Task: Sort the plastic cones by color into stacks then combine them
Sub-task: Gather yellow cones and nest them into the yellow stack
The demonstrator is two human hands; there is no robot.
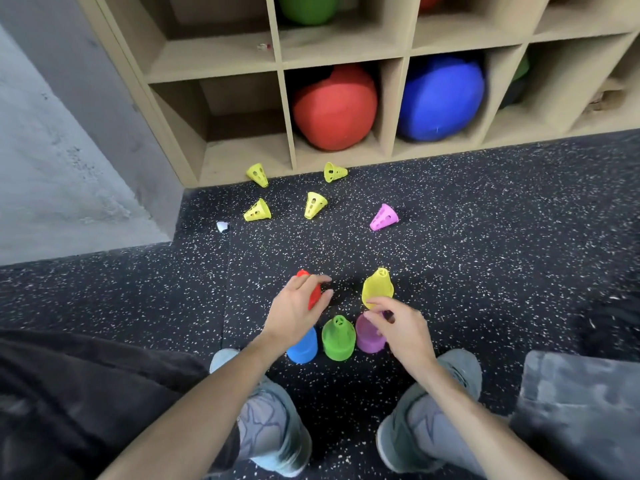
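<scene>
Upright cone stacks stand on the speckled floor in front of me: blue [304, 349], green [338, 338], purple [367, 337], yellow [378, 287] and red [314, 295]. My left hand [298, 308] grips the red stack from above, fingers and thumb wrapped round it. My right hand [398, 325] hovers over the purple stack with loosely curled fingers, its index tip at the yellow stack's base rim, holding nothing. Several loose yellow cones lie on their sides farther off, such as one [314, 205] and another [258, 211]. A loose pink cone [383, 218] lies to their right.
A wooden cubby shelf [287, 109] stands at the back with a red ball [334, 109], a blue ball [440, 98] and a green ball [306, 8]. A white scrap [222, 226] lies by the grey wall. My shoes [273, 427] are below the stacks.
</scene>
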